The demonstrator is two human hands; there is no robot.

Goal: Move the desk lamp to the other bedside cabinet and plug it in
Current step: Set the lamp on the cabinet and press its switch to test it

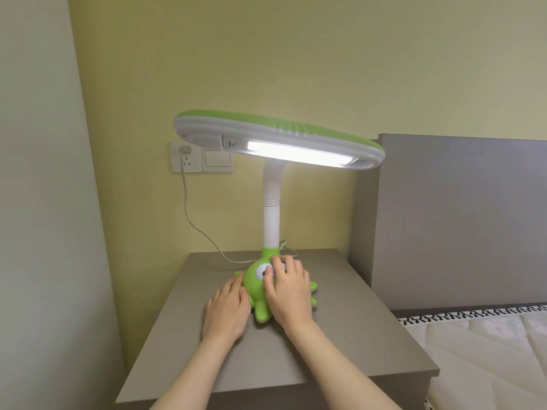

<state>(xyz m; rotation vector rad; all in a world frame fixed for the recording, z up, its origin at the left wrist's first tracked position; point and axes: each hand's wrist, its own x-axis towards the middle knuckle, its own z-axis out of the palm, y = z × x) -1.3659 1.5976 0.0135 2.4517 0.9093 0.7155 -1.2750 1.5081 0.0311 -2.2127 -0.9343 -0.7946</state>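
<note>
The right hand [288,294] lies palm-down over the front of the green base [260,287] of the desk lamp [271,214], fingers spread and curved against the rounded body, the fingertips reaching up near the foot of the stem and the thumb resting beside the cartoon eye painted on it; it presses on the base rather than closing round it. The left hand [226,310] lies flat and open on the bedside cabinet [340,335], just left of the base, its fingertips touching the green side. The lamp stands upright toward the back of the cabinet's grey-brown top, its base shaped like a small creature with stubby legs splayed outward (one leg pokes forward between the two hands). A white stem with a ribbed flexible section rises from the base to a long oval head [278,139], green on top and white beneath, tilted down to the right, with its tube lit. A pale cord [189,214] runs from behind the base, across the cabinet top and up the yellow wall to a plug [185,150] seated in the wall socket [185,157]; a white switch [218,159] sits just right of it. Right of the cabinet stands a grey headboard [458,220], and below it a mattress [485,359] with a patterned edge.
</note>
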